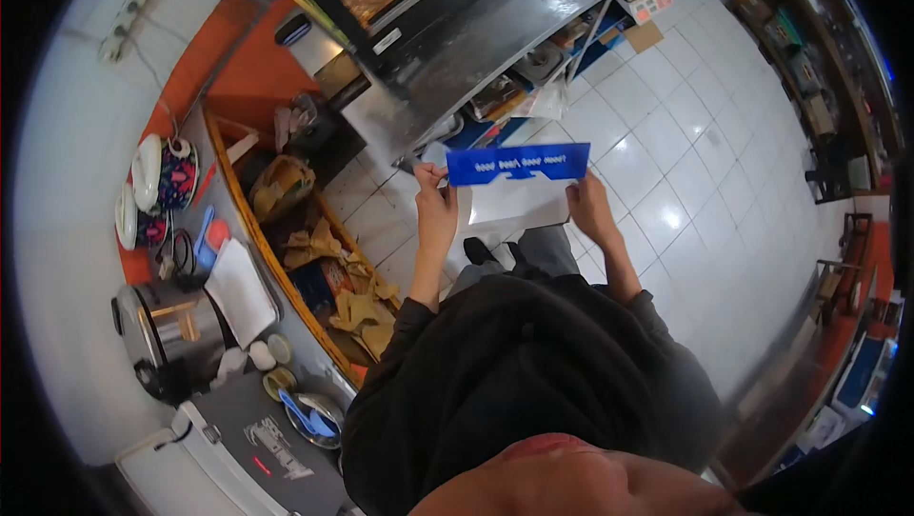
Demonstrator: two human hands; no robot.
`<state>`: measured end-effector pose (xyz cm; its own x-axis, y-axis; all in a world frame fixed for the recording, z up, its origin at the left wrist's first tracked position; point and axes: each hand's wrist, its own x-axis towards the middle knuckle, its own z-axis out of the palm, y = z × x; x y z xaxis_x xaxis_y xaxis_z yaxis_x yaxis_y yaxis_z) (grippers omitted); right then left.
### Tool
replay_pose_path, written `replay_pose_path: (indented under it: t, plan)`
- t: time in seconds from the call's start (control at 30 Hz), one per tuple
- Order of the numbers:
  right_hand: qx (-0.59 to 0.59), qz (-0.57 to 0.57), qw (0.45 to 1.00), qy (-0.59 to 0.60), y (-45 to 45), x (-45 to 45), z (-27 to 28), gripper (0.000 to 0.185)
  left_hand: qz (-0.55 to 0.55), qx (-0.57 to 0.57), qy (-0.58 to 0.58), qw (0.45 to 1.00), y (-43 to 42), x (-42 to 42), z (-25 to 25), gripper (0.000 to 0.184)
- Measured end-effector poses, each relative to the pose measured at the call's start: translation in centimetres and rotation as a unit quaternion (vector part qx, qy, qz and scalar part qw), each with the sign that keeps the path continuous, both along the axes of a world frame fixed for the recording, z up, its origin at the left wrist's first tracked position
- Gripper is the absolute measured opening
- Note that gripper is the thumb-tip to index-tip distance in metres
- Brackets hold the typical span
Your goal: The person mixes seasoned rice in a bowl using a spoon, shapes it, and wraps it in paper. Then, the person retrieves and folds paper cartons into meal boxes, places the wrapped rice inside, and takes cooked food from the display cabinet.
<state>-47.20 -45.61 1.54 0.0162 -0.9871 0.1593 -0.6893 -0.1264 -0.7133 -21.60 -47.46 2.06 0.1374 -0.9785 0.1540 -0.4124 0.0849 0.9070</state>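
A folding cardboard box is held out in front of my body, between my two hands. Its raised blue flap (pixel 519 164) carries white lettering that reads roughly "Good ... Good Mood", and its white inside (pixel 514 205) shows below a notched edge. My left hand (pixel 435 202) pinches the left end of the box, thumb and fingers near the flap's corner. At the opposite end my right hand (pixel 591 207) grips the side, its fingers partly hidden behind the cardboard.
A dark metal counter (pixel 495 35) with loaded shelves underneath stands ahead. On the left, a wooden-edged bin (pixel 328 259) holds crumpled brown paper. A rice cooker (pixel 171 335), a white tray (pixel 240 292) and a metal bowl (pixel 319 419) stand nearby. White floor tiles (pixel 676 183) extend to the right.
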Motion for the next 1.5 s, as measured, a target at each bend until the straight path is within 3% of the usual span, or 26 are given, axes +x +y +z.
replay_pose_path:
  t: [0.1, 0.13, 0.27, 0.37, 0.43, 0.47, 0.53, 0.57, 0.63, 0.73, 0.8, 0.87, 0.9, 1.0, 1.07, 1.17, 1.27, 1.37, 1.43, 1.47, 1.5]
  plan:
    - [0.204, 0.007, 0.955, -0.216, -4.8, -4.1, 4.3, 0.036, -0.046, -0.010, 0.007, 0.999, -4.5, -2.9, 0.0, 0.025]
    - [0.197, 0.005, 0.957, -0.215, -6.7, -5.2, 3.6, 0.036, -0.049, -0.017, 0.009, 0.999, -6.4, -4.0, -0.2, 0.025]
    - [0.010, 0.033, 0.999, 0.002, -13.8, -10.5, -3.1, 0.026, -0.028, 0.020, -0.017, 0.999, -13.6, -9.6, -0.7, 0.020]
    - [-0.006, 0.028, 0.999, 0.026, -19.7, -13.9, -2.4, 0.030, 0.018, 0.026, 0.078, 0.996, -18.9, -13.8, -2.9, 0.014]
    - [0.023, -0.007, 0.996, 0.085, -24.5, -16.1, -4.6, 0.037, 0.034, -0.012, 0.032, 0.999, -23.4, -16.5, -3.6, 0.014]
    - [0.019, -0.011, 0.997, 0.073, -27.1, -16.5, -4.2, 0.037, 0.049, -0.043, -0.002, 0.998, -25.6, -17.6, -3.6, 0.014]
    - [-0.044, -0.008, 0.999, 0.009, -31.7, -17.9, -1.6, 0.041, 0.052, 0.008, -0.023, 0.998, -29.9, -19.7, -1.2, 0.018]
    - [-0.043, -0.005, 0.999, 0.012, -33.8, -18.3, -0.5, 0.041, 0.077, -0.034, -0.048, 0.995, -32.7, -20.4, -2.0, 0.019]
    - [-0.111, 0.019, 0.988, -0.109, -37.4, -18.5, 1.6, 0.041, 0.116, -0.090, -0.076, 0.986, -37.8, -22.3, -1.9, 0.022]
    - [-0.177, -0.023, 0.978, -0.109, -38.8, -19.3, 3.1, 0.036, 0.139, -0.086, -0.041, 0.986, -44.7, -23.9, -3.4, 0.024]
    - [-0.131, -0.038, 0.978, -0.156, -37.3, -20.6, 2.8, 0.033, 0.117, -0.048, -0.027, 0.992, -47.4, -25.0, -4.8, 0.030]
    - [-0.116, -0.041, 0.984, -0.130, -35.6, -22.4, 0.1, 0.030, 0.133, -0.016, -0.141, 0.981, -49.5, -25.6, -7.0, 0.039]
    - [-0.078, -0.054, 0.986, -0.136, -34.4, -23.3, -1.9, 0.030, 0.140, 0.028, -0.119, 0.983, -49.2, -26.0, -6.7, 0.052]
    - [0.064, -0.095, 0.976, -0.187, -30.8, -25.6, -5.3, 0.030, 0.139, 0.043, -0.173, 0.974, -47.1, -26.8, -5.9, 0.059]
    - [0.080, -0.100, 0.975, -0.181, -29.8, -26.2, -5.7, 0.029, 0.139, 0.055, -0.147, 0.978, -45.0, -25.9, -5.9, 0.067]
    - [0.087, -0.095, 0.978, -0.164, -31.1, -25.4, -5.0, 0.028, 0.112, -0.019, -0.098, 0.989, -41.6, -23.2, -6.1, 0.075]
    - [0.058, -0.037, 0.983, -0.170, -34.1, -22.5, -2.5, 0.028, 0.223, -0.124, -0.021, 0.967, -39.0, -18.6, -4.4, 0.075]
    - [0.021, 0.056, 0.982, -0.178, -36.6, -18.8, -0.5, 0.027, 0.365, -0.212, -0.093, 0.902, -37.4, -12.1, 0.3, 0.069]
    - [-0.019, 0.139, 0.976, -0.167, -37.1, -16.0, 1.6, 0.025, 0.402, -0.293, -0.221, 0.839, -36.8, -8.2, 6.3, 0.061]
    - [-0.026, 0.149, 0.974, -0.167, -37.2, -15.0, 1.9, 0.025, 0.411, -0.299, -0.222, 0.832, -37.0, -5.7, 8.2, 0.061]
    - [-0.009, 0.190, 0.969, -0.161, -37.1, -14.2, 2.1, 0.024, 0.414, -0.308, -0.344, 0.784, -37.4, -3.2, 9.9, 0.056]
